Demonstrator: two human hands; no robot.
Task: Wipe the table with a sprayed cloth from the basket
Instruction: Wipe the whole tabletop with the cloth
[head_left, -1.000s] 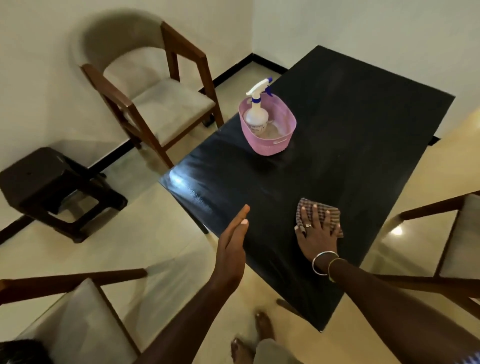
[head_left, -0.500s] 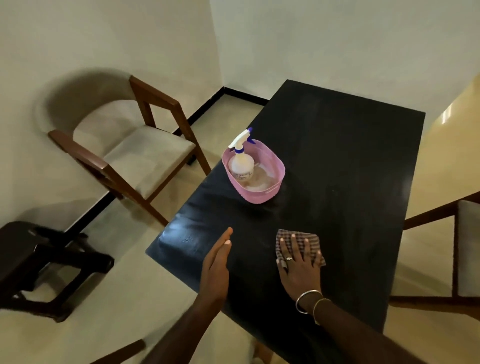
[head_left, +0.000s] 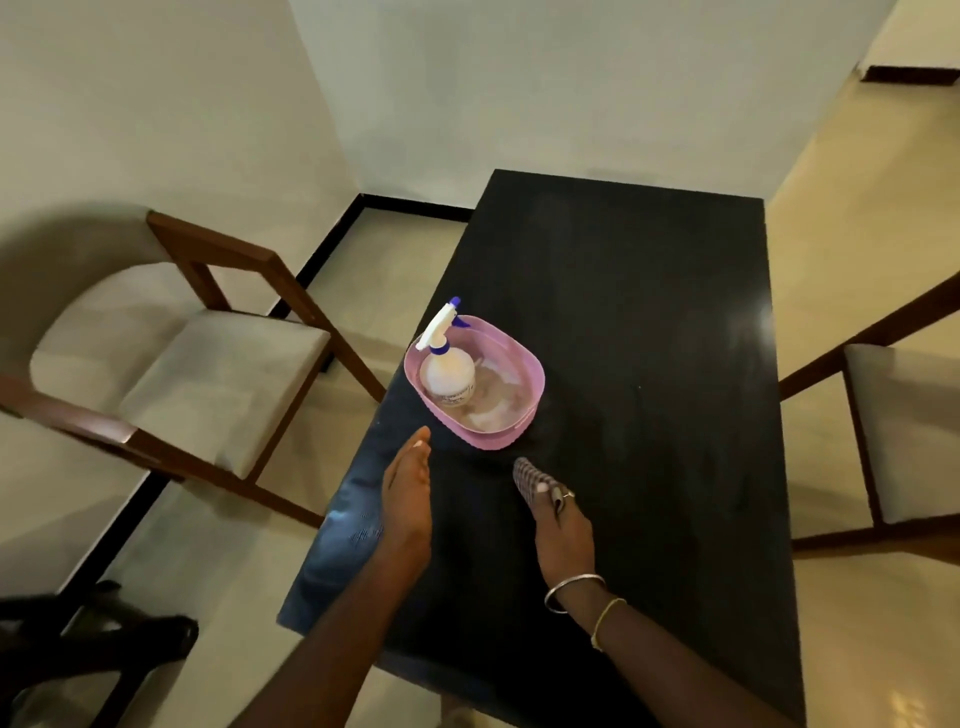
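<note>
A checked cloth (head_left: 525, 477) is bunched in my right hand (head_left: 562, 530), which grips it just above the black table (head_left: 649, 322), a little in front of the pink basket (head_left: 524, 436). The basket stands near the table's left edge and holds a white spray bottle (head_left: 448, 376) with a blue-tipped trigger. My left hand (head_left: 406, 499) hovers over the table's left side with straight fingers, edge-on, holding nothing.
A cushioned wooden chair (head_left: 218, 374) stands left of the table and another chair (head_left: 898, 431) at the right. A dark stool (head_left: 98, 639) sits on the floor at the lower left. The far wall closes in behind the table.
My right hand went from pressing the cloth flat to gathering it up, moving toward the basket. The view shifted forward, so the basket sits closer to my hands. The left hand stays straight.
</note>
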